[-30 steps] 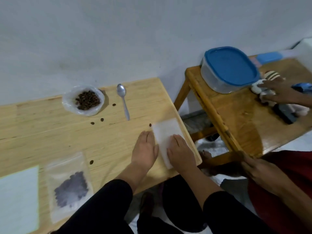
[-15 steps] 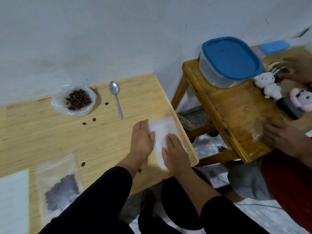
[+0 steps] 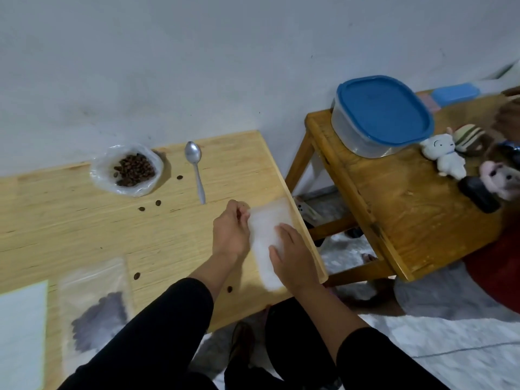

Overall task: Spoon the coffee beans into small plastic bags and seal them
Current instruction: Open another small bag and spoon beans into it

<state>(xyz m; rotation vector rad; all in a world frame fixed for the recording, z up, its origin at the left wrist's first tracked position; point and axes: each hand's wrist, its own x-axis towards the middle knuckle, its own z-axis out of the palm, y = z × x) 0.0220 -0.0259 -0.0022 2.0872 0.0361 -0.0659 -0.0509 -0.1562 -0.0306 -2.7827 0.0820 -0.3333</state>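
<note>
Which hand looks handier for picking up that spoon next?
Probably the left hand: it sits nearer the spoon, just below its handle tip, while the right hand presses the empty bag flat.

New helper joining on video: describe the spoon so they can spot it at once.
On the light wooden table against the wall, look just right of the open bag of coffee beans. The spoon lies there untouched, bowl toward the wall: the only metal item, silver and slender.

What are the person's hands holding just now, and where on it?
The left hand pinches the far left edge of a small empty plastic bag lying on the table. The right hand rests flat on the bag's near part.
</note>
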